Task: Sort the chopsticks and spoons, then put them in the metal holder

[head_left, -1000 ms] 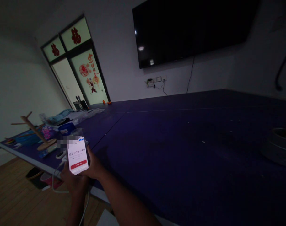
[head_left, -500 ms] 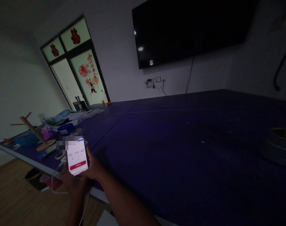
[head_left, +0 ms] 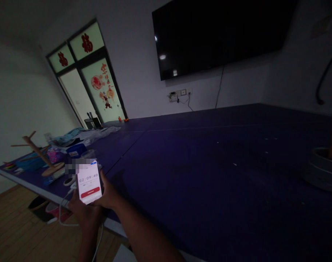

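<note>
Left hand and right hand both on phone, grip of each clamped round its lower part, screen lit, reading 02:09:40. Phone sits around 8 o'clock in the view, over the near edge of the purple surface. White cable loops beside left hand. From phone: wooden stand at 10 o'clock, blue box at 11, both on surface; grey round pot far off at 3; wall-mounted TV, dark, between 1 and 2; black bin below surface level, 8 o'clock.
</note>
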Action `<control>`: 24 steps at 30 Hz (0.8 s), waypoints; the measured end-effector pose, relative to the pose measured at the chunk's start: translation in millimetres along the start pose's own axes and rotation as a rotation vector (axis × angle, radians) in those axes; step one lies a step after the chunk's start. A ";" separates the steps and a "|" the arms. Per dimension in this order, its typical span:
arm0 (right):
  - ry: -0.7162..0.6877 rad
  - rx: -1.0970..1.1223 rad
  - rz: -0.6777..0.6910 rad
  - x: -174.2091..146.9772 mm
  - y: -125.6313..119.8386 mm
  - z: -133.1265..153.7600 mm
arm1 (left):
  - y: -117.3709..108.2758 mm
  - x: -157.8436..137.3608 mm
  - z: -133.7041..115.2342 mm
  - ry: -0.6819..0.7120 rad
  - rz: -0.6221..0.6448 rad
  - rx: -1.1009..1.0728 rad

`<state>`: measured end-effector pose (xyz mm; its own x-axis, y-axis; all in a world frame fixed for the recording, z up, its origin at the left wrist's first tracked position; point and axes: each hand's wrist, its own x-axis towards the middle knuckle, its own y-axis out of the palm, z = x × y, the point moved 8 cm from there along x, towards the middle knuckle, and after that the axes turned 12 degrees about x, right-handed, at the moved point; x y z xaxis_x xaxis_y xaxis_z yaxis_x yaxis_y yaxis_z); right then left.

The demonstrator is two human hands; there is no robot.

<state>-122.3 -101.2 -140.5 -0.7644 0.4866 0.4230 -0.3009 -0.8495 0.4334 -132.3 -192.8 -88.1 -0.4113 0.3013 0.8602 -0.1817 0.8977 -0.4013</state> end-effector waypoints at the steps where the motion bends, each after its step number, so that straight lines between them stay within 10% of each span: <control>1: 0.001 0.006 0.002 -0.1 0.4 0.3 | 0.0 0.4 -0.6 -0.003 0.007 0.001; 24: -0.002 -0.001 0.001 -4.5 4.6 14.1 | 0.1 1.5 -1.1 0.022 -0.010 0.065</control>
<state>-112.2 -104.4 -129.2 -0.7638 0.4860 0.4247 -0.3008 -0.8503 0.4320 -131.9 -191.9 -86.5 -0.3895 0.3000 0.8708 -0.2436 0.8782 -0.4115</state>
